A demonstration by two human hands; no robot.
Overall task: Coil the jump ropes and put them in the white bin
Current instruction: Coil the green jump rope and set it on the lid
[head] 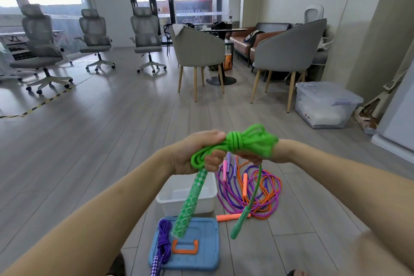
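Observation:
A green jump rope (pixel 237 143) is bundled into a coil with wraps round its middle, held up between both hands. My left hand (pixel 197 152) grips the coil's left end, and one green patterned handle (pixel 190 204) hangs down from it. My right hand (pixel 266 152) grips the right side, partly hidden behind blurred loops; the second green handle (pixel 240 222) dangles on a strand below it. The white bin (pixel 208 199) stands on the floor beneath my hands. A coiled purple rope (pixel 164 237) lies on a blue lid (pixel 201 251).
A loose tangle of orange, purple and magenta ropes (pixel 259 195) with their handles lies on the floor right of the bin. A clear lidded storage box (pixel 324 103) stands at the right wall. Grey armchairs (pixel 289 51) and office chairs (pixel 145 38) stand further back.

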